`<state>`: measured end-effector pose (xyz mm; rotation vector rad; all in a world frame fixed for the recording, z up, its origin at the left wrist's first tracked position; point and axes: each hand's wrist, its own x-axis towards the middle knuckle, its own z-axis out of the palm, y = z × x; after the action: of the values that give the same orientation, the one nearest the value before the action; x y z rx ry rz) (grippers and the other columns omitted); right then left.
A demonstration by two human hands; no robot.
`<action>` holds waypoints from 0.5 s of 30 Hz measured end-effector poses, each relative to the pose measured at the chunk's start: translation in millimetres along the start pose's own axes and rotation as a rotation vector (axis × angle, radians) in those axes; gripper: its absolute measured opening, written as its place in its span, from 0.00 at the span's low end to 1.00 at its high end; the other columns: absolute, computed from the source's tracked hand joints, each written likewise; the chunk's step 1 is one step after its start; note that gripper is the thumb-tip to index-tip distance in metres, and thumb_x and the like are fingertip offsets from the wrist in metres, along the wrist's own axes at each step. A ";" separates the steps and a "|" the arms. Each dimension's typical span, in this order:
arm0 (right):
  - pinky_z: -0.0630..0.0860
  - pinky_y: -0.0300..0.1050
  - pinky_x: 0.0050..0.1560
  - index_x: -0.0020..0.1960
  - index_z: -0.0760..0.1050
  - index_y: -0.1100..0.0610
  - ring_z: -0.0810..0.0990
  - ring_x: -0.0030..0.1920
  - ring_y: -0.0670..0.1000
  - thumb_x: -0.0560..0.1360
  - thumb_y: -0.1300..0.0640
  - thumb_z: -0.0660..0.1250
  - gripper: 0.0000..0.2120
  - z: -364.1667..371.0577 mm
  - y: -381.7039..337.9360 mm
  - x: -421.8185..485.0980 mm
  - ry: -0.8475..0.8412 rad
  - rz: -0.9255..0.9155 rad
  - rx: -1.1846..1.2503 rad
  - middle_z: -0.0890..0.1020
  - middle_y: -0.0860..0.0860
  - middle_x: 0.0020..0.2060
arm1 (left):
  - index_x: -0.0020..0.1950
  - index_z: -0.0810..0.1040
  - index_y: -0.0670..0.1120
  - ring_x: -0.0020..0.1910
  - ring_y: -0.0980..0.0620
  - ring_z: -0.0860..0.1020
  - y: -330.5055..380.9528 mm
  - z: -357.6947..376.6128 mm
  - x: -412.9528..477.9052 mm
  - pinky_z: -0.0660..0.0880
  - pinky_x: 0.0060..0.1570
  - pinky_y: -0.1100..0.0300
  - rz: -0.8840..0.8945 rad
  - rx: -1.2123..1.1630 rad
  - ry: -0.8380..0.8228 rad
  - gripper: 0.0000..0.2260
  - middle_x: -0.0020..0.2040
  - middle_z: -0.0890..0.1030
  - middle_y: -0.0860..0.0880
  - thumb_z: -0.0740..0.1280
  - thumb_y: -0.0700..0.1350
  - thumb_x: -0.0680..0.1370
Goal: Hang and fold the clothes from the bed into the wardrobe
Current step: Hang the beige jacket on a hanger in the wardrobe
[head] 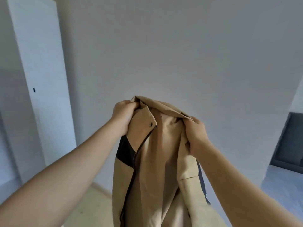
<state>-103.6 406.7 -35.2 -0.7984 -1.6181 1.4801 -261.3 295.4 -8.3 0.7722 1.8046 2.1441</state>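
A tan jacket (157,161) with a dark zip, a snap button and a black patch hangs in front of me, held up by its collar. My left hand (123,117) grips the collar's left side. On the right side, my right hand (197,136) grips the collar and front edge. The jacket's lower part runs out of the frame's bottom. A tall white wardrobe (41,79) stands at the left, with its door shut and a small dark handle.
A plain white wall (180,46) fills the view ahead. A dark grey frame (288,145) stands at the right edge beside a pale surface. Light wooden floor (91,205) shows at the bottom left.
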 end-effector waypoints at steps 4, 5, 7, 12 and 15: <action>0.70 0.39 0.29 0.46 0.76 0.60 0.73 0.33 0.50 0.75 0.57 0.59 0.09 101.7 30.7 -1.8 -0.201 0.088 0.032 0.78 0.54 0.37 | 0.40 0.79 0.45 0.41 0.47 0.79 -27.1 -99.3 18.5 0.76 0.41 0.55 -0.074 0.039 0.165 0.05 0.39 0.81 0.47 0.67 0.45 0.73; 0.73 0.41 0.35 0.46 0.76 0.61 0.75 0.36 0.51 0.75 0.57 0.60 0.09 127.5 36.8 -2.9 -0.248 0.091 0.050 0.81 0.56 0.40 | 0.39 0.79 0.46 0.40 0.47 0.80 -31.9 -123.6 22.8 0.76 0.40 0.56 -0.089 0.041 0.198 0.05 0.39 0.82 0.47 0.67 0.45 0.73; 0.74 0.43 0.40 0.50 0.77 0.64 0.77 0.41 0.51 0.76 0.58 0.61 0.10 184.3 47.7 -7.7 -0.350 0.109 0.075 0.82 0.57 0.46 | 0.37 0.79 0.46 0.40 0.47 0.80 -39.5 -177.4 31.0 0.75 0.39 0.58 -0.113 0.041 0.277 0.05 0.38 0.82 0.47 0.68 0.45 0.72; 0.75 0.37 0.33 0.42 0.80 0.52 0.82 0.36 0.44 0.74 0.54 0.66 0.05 298.9 67.7 -35.3 -0.652 0.175 0.089 0.85 0.47 0.35 | 0.37 0.80 0.48 0.37 0.50 0.80 -55.1 -289.5 30.2 0.75 0.38 0.60 -0.150 0.032 0.472 0.05 0.35 0.82 0.50 0.69 0.44 0.74; 0.76 0.34 0.29 0.43 0.80 0.52 0.84 0.33 0.44 0.73 0.55 0.68 0.02 354.0 79.7 -54.4 -0.880 0.202 0.094 0.85 0.47 0.34 | 0.41 0.80 0.48 0.36 0.51 0.80 -60.1 -343.1 17.3 0.75 0.38 0.59 -0.183 0.024 0.588 0.04 0.37 0.83 0.49 0.68 0.45 0.75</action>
<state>-388.7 194.0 -125.3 -0.2439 -2.0928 2.2223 -467.1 28.0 -96.6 -0.0461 2.0585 2.3826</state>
